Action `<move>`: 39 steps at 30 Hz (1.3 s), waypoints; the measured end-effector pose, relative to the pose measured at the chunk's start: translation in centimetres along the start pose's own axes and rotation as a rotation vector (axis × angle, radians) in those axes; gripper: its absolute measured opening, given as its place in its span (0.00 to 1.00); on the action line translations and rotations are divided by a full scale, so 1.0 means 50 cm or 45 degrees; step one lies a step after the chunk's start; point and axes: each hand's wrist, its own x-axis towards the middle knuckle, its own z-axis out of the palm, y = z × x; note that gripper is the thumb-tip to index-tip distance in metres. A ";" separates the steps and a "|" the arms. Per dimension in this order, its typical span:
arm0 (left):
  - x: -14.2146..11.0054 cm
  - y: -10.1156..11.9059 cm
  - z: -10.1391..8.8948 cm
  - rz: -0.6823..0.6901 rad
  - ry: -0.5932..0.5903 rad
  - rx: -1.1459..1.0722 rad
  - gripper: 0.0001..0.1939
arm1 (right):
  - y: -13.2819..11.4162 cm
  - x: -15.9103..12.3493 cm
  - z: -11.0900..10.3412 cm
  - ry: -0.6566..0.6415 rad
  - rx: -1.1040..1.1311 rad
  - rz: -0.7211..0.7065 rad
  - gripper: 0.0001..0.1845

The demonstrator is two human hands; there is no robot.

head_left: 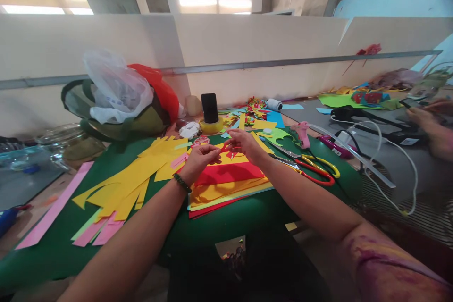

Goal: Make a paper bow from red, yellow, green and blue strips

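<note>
Over a stack of coloured sheets, my left hand [201,159] pinches a small red paper piece [224,148] between thumb and fingertips. From the other side my right hand [247,145] meets the same piece with its thumb and finger, the other fingers bent loosely; its exact shape is too small to make out. Beneath my hands lies a wide red strip [230,173] on yellow sheets [219,192]. Right of the stack are scissors [314,170] with red and yellow handles, a second dark-bladed pair [285,162], and a pink glue gun [301,134].
Yellow strips [130,177] and pink strips [108,231] spread over the green table cover [148,231] at left. A phone [210,107] stands behind yellow tape [211,125]. A bag [141,115] sits back left. White cable [406,160] loops at right, near another person's hand [423,115].
</note>
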 end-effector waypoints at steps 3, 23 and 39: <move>0.000 0.000 -0.002 -0.008 0.013 -0.014 0.23 | 0.007 0.008 -0.011 0.140 0.057 -0.161 0.24; 0.008 -0.006 -0.004 0.074 0.208 -0.117 0.25 | 0.010 -0.004 -0.002 -0.131 -0.397 -0.232 0.26; -0.001 0.002 0.002 0.102 0.093 -0.035 0.24 | 0.031 0.002 -0.003 0.033 -0.604 -0.604 0.17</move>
